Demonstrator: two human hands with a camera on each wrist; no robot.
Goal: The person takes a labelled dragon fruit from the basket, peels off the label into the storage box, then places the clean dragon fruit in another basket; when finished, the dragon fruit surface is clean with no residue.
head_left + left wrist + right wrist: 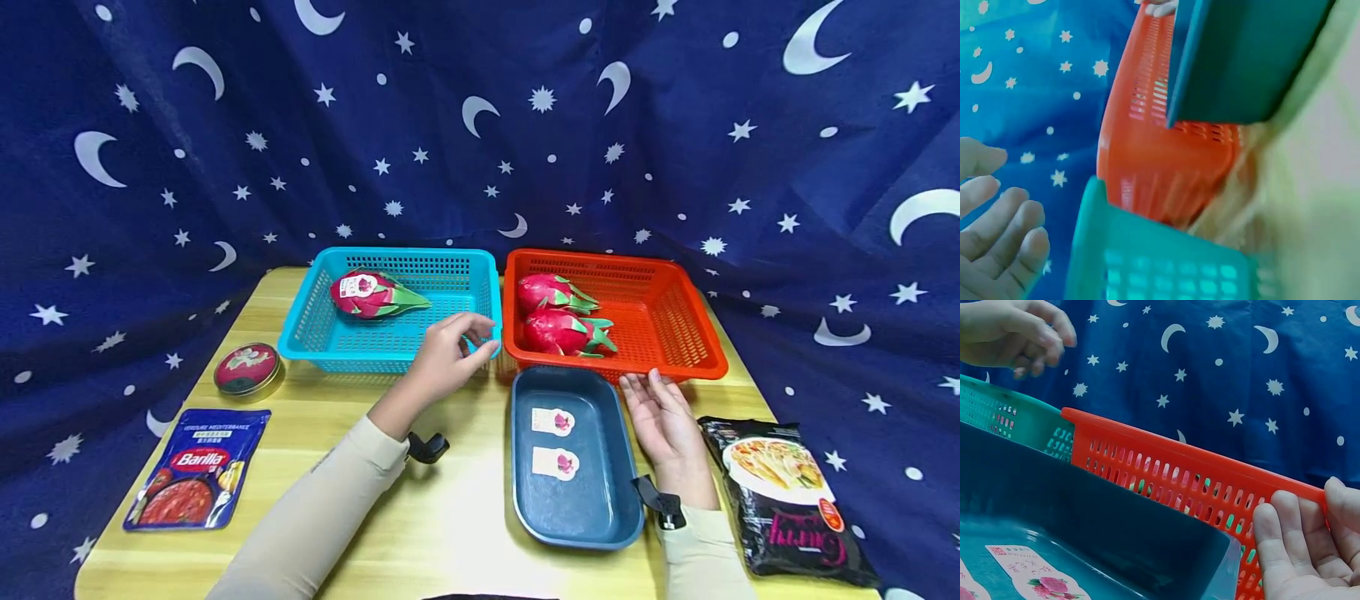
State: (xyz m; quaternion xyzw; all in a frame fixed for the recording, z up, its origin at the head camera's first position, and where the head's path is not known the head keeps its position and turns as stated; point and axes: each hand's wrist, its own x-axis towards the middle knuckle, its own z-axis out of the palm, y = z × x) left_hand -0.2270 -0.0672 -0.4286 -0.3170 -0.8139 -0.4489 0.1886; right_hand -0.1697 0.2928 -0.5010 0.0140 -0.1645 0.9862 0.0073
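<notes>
My left hand (pixel 450 354) hovers empty at the front right corner of the turquoise basket (pixel 360 358), fingers loosely bent. In that basket lies a dragon fruit (pixel 367 295) bearing a white label. The right hand (pixel 670 429), palm up, has its extended fingers (pixel 1288 531) right at the front wall of the red basket (pixel 693 354). Two dragon fruits, one behind (pixel 545 292) and one in front (pixel 557 332), sit at the left of the red basket. Before it stands a dark blue tub (pixel 577 512) with two fruit-shaped labels (pixel 553 422) on its floor.
A round tin (pixel 247 371) and a blue Barilla pouch (pixel 198 471) lie on the left of the wooden table (pixel 390 542). To the right of my right arm is a black noodle packet (pixel 787 500). A starry blue cloth (pixel 480 167) hangs behind the baskets.
</notes>
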